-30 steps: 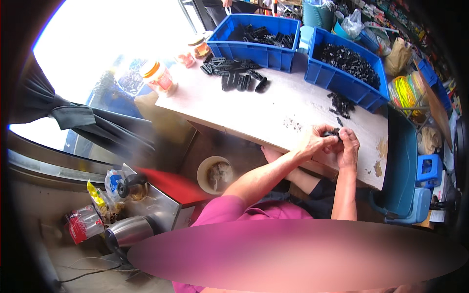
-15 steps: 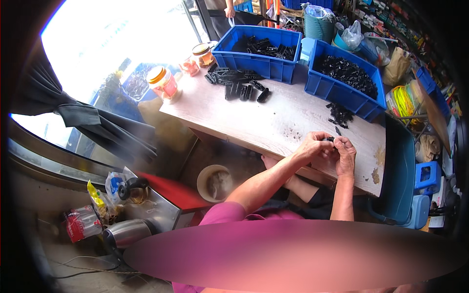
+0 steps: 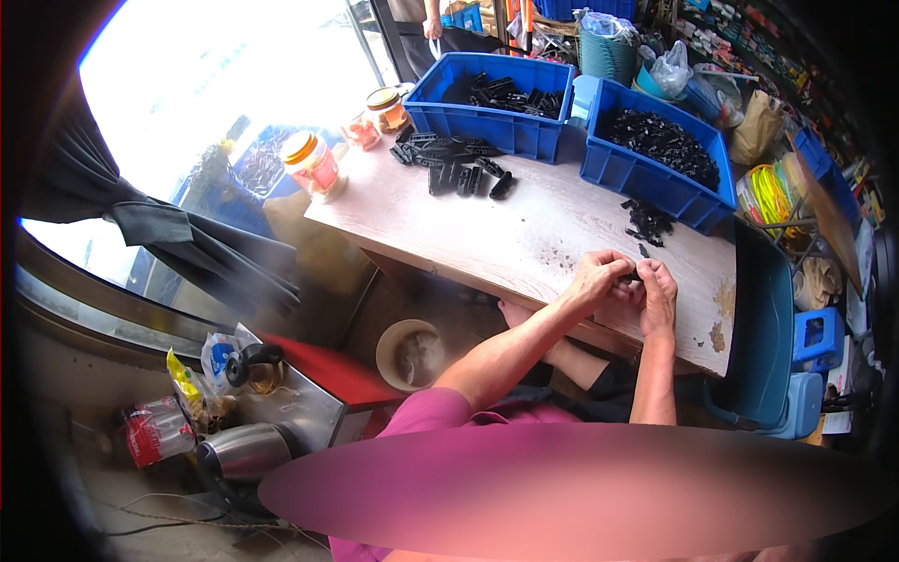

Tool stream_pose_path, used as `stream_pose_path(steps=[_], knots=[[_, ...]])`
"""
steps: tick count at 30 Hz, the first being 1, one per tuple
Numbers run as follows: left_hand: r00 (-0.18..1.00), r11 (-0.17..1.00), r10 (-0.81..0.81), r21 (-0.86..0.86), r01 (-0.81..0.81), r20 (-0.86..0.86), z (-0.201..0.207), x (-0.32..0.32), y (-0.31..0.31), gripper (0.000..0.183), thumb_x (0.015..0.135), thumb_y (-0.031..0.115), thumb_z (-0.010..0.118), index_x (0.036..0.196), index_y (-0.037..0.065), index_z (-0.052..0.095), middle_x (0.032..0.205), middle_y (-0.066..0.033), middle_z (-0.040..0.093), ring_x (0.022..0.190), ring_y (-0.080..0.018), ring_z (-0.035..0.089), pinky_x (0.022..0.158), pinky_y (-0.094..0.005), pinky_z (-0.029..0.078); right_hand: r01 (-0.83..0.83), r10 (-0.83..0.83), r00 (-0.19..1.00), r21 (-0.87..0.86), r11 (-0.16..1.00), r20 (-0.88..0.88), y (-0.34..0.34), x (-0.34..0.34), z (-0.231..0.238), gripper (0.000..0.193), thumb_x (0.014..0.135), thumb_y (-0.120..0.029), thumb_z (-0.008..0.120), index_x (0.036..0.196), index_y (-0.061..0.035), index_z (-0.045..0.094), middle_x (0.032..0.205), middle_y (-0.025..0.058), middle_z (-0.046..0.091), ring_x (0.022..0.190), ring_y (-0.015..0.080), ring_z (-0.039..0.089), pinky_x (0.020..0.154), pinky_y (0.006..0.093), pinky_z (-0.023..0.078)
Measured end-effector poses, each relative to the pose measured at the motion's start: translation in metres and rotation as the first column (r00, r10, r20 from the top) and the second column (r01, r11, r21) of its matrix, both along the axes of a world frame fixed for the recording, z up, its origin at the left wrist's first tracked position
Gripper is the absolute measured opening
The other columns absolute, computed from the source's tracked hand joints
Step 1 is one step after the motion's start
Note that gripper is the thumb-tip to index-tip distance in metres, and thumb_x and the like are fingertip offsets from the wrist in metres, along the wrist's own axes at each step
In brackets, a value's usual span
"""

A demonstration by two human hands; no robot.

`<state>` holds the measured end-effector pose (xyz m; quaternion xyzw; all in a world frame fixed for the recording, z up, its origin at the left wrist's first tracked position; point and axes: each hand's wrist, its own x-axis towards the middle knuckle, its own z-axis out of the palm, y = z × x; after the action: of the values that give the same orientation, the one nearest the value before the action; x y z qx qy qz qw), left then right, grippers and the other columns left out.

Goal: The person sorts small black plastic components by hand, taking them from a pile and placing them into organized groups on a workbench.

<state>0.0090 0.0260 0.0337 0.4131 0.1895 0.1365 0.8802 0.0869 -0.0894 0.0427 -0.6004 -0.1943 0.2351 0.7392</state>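
Observation:
Over the near right part of the table (image 3: 449,220), my left hand (image 3: 602,277) and my right hand (image 3: 658,292) meet with bent fingers. Between their fingertips is a small black plastic part (image 3: 634,274), mostly hidden, gripped from both sides. Just beyond the fingers a single black piece (image 3: 643,251) lies on the tabletop. Farther on, a small heap of black pieces (image 3: 646,222) rests against the right-hand blue crate. Longer black plastic parts (image 3: 449,161) lie in a group at the far left, some side by side in a row.
Two blue crates stand along the far edge: the left crate (image 3: 487,131) holds long black parts, the right crate (image 3: 655,183) many small ones. Jars (image 3: 309,161) stand at the left corner. A teal bin (image 3: 758,328) adjoins the right edge; a bucket (image 3: 410,354) is below. Another person's hand (image 3: 433,28) shows beyond.
My hands stay together around the small black part, with only slight finger movement. The whole view has shifted a little; the pieces on the table lie as before.

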Motion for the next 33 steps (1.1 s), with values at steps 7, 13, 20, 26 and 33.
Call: stream_pose_path(steps=[7,13,20,26,33], knots=[[0.995,0.996,0.081,-0.045,-0.078,0.051,0.001,-0.011,-0.006,0.015,0.086,0.012,0.063,0.089,-0.002,0.062,0.069,-0.0060,0.061,0.052,-0.0116,0.058,0.048,-0.0244,0.051,-0.116,0.120,0.993,-0.177,0.977,0.011,-0.001,-0.001,0.001,0.027,0.088,-0.032,0.066,0.076,-0.0099,0.059,0.063,-0.0059,0.049,0.050,0.0035,0.041,0.043,0.0221,0.031],[0.991,0.998,0.047,0.031,-0.051,0.128,-0.019,-0.006,-0.005,0.012,0.086,0.010,0.063,0.092,-0.001,0.063,0.073,-0.0068,0.063,0.054,-0.0121,0.058,0.051,-0.0249,0.049,0.073,-0.041,0.977,-0.144,0.987,0.209,0.002,-0.001,-0.023,0.024,0.090,-0.020,0.059,0.068,-0.0123,0.053,0.068,-0.0082,0.043,0.062,0.0024,0.037,0.051,0.0225,0.031],[0.981,0.981,0.117,0.137,-0.138,0.156,-0.012,0.000,-0.002,0.018,0.091,0.014,0.064,0.101,-0.001,0.064,0.079,-0.0045,0.064,0.067,-0.0110,0.061,0.058,-0.0236,0.053,0.116,-0.114,0.984,0.009,0.993,-0.136,-0.008,0.009,-0.012,0.028,0.089,-0.028,0.058,0.067,-0.0116,0.051,0.048,-0.0031,0.034,0.046,0.0138,0.042,0.051,0.0368,0.049],[0.923,-0.012,0.286,0.964,-0.267,0.259,-0.011,0.042,0.035,0.022,0.082,0.020,0.066,0.101,0.010,0.070,0.100,-0.0131,0.066,0.096,-0.0326,0.059,0.089,-0.0409,0.045,0.480,-0.436,0.819,0.029,0.877,-0.373,-0.069,0.052,-0.002,0.039,0.085,-0.035,0.059,0.057,-0.0116,0.043,0.043,0.0013,0.035,0.041,0.0173,0.047,0.056,0.0479,0.059],[0.971,-0.323,0.199,0.944,-0.063,0.133,-0.027,0.079,0.054,0.014,0.076,0.018,0.068,0.087,0.009,0.066,0.095,-0.0123,0.064,0.097,-0.0332,0.055,0.082,-0.0430,0.045,0.693,-0.691,0.648,-0.129,0.709,-0.319,-0.102,0.071,0.007,0.039,0.085,-0.039,0.060,0.092,-0.0014,0.056,0.043,0.0035,0.034,0.050,0.0205,0.053,0.062,0.0488,0.060]])
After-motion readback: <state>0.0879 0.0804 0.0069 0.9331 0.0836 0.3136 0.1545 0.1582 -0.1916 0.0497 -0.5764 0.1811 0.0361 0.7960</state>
